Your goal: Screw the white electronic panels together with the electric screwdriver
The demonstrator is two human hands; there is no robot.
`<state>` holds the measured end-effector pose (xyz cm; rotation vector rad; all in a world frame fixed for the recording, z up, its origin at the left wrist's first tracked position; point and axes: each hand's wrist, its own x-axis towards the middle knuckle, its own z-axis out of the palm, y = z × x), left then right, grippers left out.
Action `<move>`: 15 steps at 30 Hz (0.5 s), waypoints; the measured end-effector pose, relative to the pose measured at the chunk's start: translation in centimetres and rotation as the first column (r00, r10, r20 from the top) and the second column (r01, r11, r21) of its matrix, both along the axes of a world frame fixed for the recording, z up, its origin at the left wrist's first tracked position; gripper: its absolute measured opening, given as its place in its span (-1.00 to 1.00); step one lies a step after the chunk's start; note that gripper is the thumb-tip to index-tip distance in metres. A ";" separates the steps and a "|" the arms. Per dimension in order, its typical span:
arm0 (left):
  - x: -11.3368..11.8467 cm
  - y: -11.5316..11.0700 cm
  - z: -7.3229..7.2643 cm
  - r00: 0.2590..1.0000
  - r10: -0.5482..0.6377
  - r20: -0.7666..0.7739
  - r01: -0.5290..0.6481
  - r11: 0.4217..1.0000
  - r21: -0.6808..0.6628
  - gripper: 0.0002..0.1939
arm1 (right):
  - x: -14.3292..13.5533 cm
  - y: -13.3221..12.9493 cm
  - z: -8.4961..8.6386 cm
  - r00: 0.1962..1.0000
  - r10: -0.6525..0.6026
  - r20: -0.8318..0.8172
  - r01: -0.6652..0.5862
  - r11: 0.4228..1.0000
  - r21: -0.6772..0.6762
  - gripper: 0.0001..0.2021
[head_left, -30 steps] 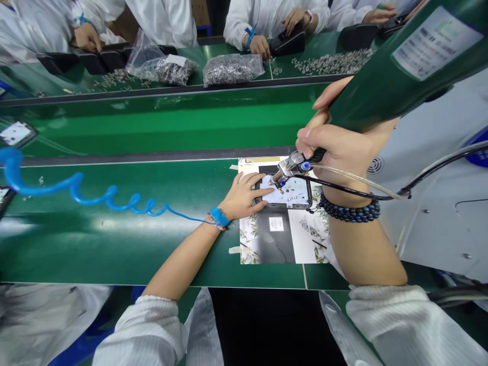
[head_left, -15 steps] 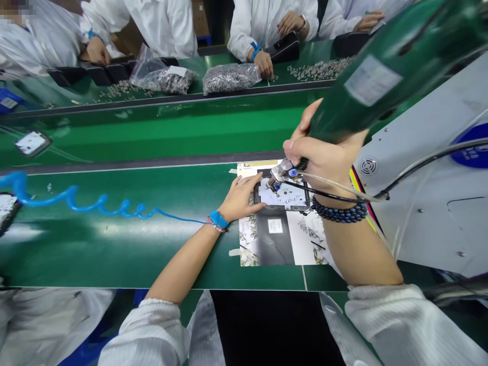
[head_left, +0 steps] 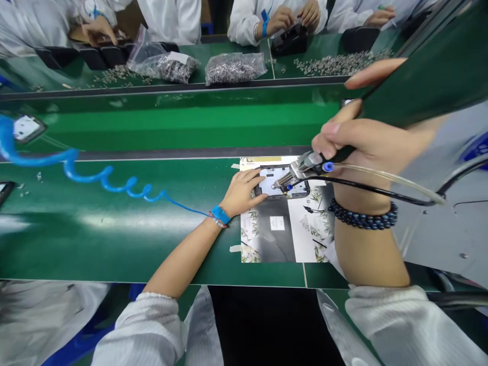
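What writing there is sits mostly on the printed sheet (head_left: pixel 247 251) taped to the green table (head_left: pixel 114 244): a small pale box (head_left: pixel 277 223) on its dark panel carries lines too fine for me to read, and the script beside it on the white part is just as illegible. A white label (head_left: pixel 178 57) on one clear bag (head_left: pixel 163 71) across the way can't be made out either, and the blue badge (head_left: pixel 475 151) on the grey machine (head_left: pixel 438 239) at the right is cut off by the edge of my view.

The phone-like device (head_left: pixel 277 173) lies flat on the sheet's upper part, long side running across. It has a dark frame around a white inner face, dotted with small dark marks. The left grip (head_left: pixel 241 194) is spread and loose, fingers resting over the device's left end; a blue strap (head_left: pixel 220 214) circles that wrist. The right grip (head_left: pixel 373 145) is wrapped firmly around a thick green tool (head_left: pixel 430 81), whose slanted metal nose (head_left: pixel 301 170) reaches over the white face. I can't tell whether its tip touches. Thin tubes (head_left: pixel 396 185) trail from it, past a dark beaded bracelet (head_left: pixel 364 216).
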<state>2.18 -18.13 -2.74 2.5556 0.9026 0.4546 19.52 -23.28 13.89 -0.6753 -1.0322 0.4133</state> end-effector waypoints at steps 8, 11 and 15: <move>0.0 0.1 -0.1 1.000 -0.009 0.012 0.009 1.000 0.006 -0.47 | 0.1 2.4 -2.3 0.997 0.059 0.050 -0.059 0.998 0.000 -0.73; 0.0 0.1 -0.2 1.000 -0.011 0.014 0.011 1.000 0.009 -0.47 | 0.0 2.2 -2.2 0.997 0.061 0.047 -0.061 0.998 -0.010 -0.74; 0.0 0.1 -0.2 1.000 -0.014 0.014 0.014 1.000 0.005 -0.47 | -0.3 2.2 -2.1 0.999 0.032 0.040 -0.032 0.999 -0.011 -0.74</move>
